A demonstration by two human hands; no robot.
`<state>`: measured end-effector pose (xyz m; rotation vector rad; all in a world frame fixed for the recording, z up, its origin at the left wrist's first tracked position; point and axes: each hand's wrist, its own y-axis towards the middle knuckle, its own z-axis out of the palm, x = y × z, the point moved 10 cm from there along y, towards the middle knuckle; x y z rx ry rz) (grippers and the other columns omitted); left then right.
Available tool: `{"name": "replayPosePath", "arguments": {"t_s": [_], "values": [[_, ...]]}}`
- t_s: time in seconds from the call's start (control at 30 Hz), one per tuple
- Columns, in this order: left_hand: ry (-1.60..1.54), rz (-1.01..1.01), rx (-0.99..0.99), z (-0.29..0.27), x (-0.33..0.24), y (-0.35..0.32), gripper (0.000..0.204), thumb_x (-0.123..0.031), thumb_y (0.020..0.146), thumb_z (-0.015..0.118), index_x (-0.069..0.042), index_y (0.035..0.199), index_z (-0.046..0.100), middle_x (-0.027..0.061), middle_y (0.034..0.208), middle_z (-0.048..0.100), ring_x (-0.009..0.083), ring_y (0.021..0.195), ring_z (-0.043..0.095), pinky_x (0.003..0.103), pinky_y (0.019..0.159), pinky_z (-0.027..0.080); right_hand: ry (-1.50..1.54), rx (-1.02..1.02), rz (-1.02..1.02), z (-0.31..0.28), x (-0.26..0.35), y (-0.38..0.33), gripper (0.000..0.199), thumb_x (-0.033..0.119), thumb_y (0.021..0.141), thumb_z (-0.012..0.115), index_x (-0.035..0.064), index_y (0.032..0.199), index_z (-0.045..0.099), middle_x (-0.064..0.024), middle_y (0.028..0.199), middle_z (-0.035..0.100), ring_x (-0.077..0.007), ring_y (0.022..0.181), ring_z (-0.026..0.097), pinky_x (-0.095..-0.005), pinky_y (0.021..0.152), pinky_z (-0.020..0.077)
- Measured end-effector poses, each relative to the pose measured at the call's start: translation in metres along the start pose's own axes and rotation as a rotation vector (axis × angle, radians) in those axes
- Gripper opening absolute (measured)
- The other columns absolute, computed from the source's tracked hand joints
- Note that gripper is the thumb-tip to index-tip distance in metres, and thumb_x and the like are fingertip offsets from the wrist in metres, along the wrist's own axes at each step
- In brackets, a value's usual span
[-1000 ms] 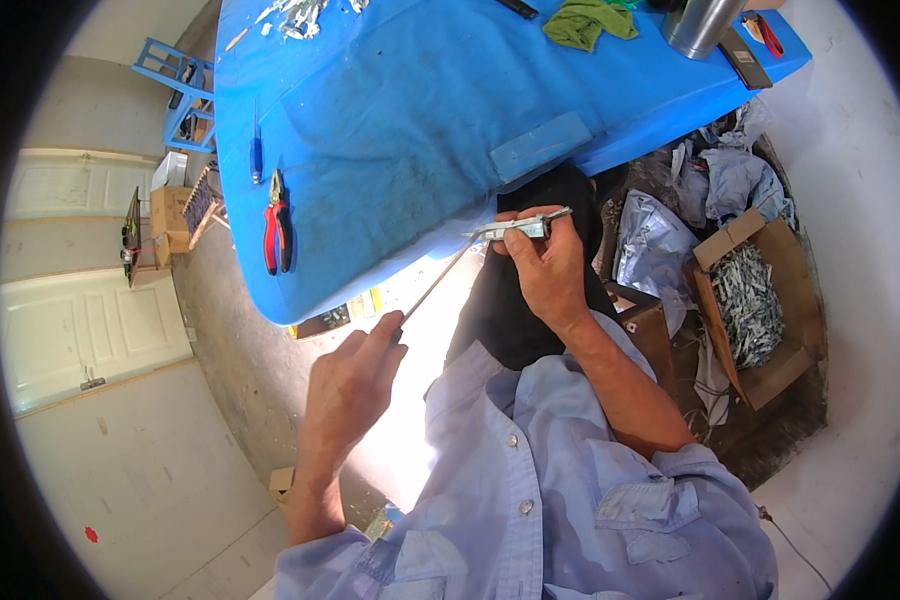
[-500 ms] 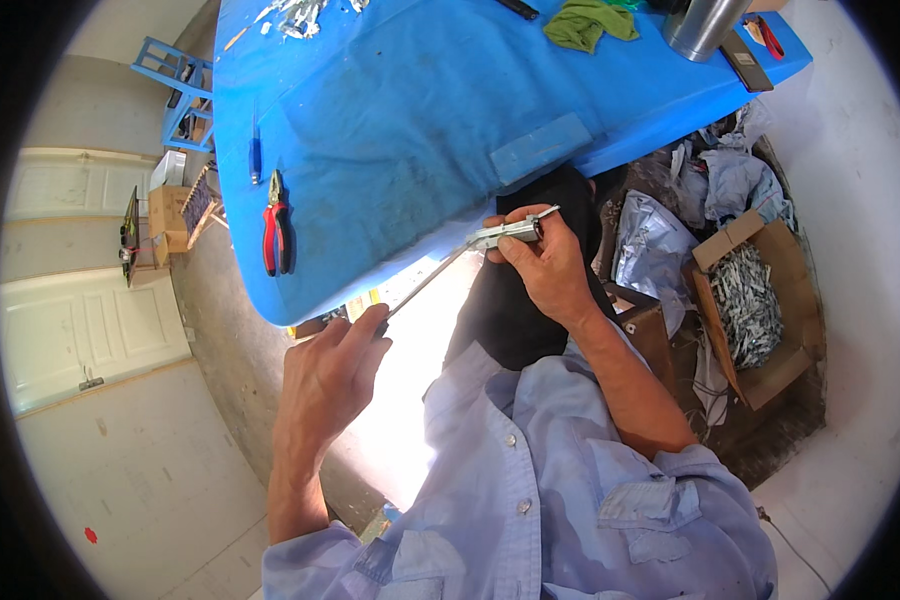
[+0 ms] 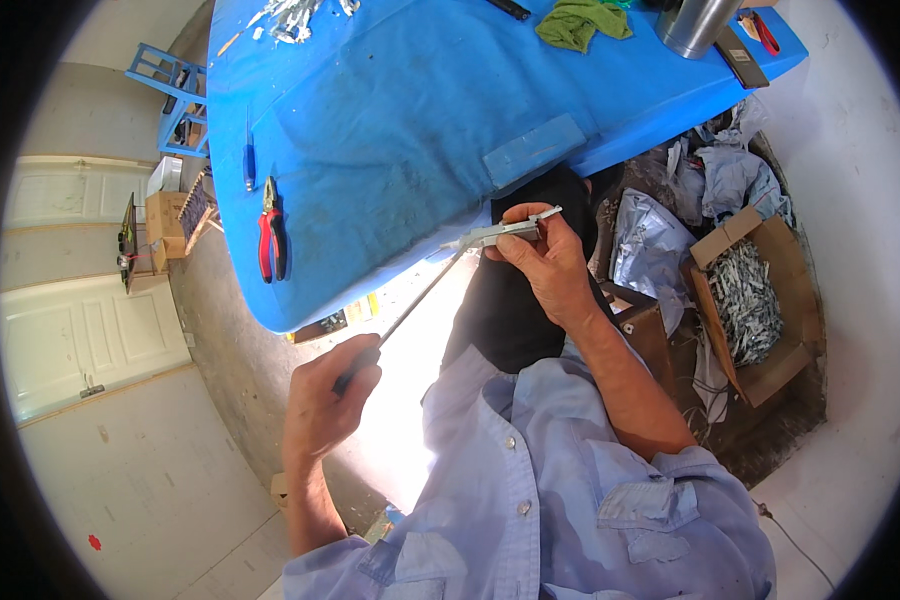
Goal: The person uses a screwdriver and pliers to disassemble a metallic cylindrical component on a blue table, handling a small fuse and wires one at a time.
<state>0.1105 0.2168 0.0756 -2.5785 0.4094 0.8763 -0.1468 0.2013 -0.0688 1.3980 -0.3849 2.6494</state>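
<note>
My left hand [image 3: 322, 403] is closed around the dark handle of a long screwdriver [image 3: 415, 310]. Its thin shaft slants up and to the right, and the tip meets or lies beside a small silver metal piece [image 3: 497, 233]; exactly where they touch is too small to tell. That narrow piece is pinched between the thumb and fingers of my right hand [image 3: 552, 268], with a thin end sticking out past the fingers. Both hands are in front of the near edge of the blue-covered table [image 3: 370, 150], above my dark trousers.
Red-handled pliers [image 3: 272, 238] and a blue screwdriver [image 3: 249, 165] lie on the table's left. A green cloth [image 3: 582, 24] and a steel flask [image 3: 688, 28] are at the back right. An open carton [image 3: 710, 330] of silver strips stands on the right, near grey plastic bags [image 3: 650, 240].
My left hand has turned and shifted slightly right, so the screwdriver's dark handle now shows more. The metal piece has tilted a little in my right hand, which stays in nearly the same place.
</note>
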Motion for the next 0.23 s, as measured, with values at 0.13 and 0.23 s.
{"name": "replayPosePath", "arguments": {"t_s": [0.13, 0.23], "values": [[-0.017, -0.034, 0.002, -0.0029, 0.0041, -0.0013, 0.030, -0.008, 0.090, 0.071, -0.003, 0.120, 0.068, 0.0080, 0.083, 0.068, 0.0131, 0.069, 0.061, 0.028, 0.065, 0.050, 0.060, -0.024, 0.000, -0.0047, -0.0035, 0.0014, 0.028, 0.000, 0.091, 0.070, -0.0018, 0.116, 0.057, -0.0101, 0.103, 0.064, -0.0180, 0.093, 0.069, -0.0305, 0.085, 0.0593], [-0.019, 0.029, -0.026, 0.0001, 0.0010, -0.0022, 0.031, -0.015, 0.092, 0.072, -0.004, 0.121, 0.069, 0.0088, 0.083, 0.069, 0.0129, 0.071, 0.062, 0.028, 0.066, 0.050, 0.081, -0.031, 0.007, -0.0065, -0.0032, 0.0009, 0.029, -0.001, 0.091, 0.070, -0.0016, 0.116, 0.057, -0.0107, 0.104, 0.064, -0.0187, 0.093, 0.069, -0.0316, 0.086, 0.0603]]}}
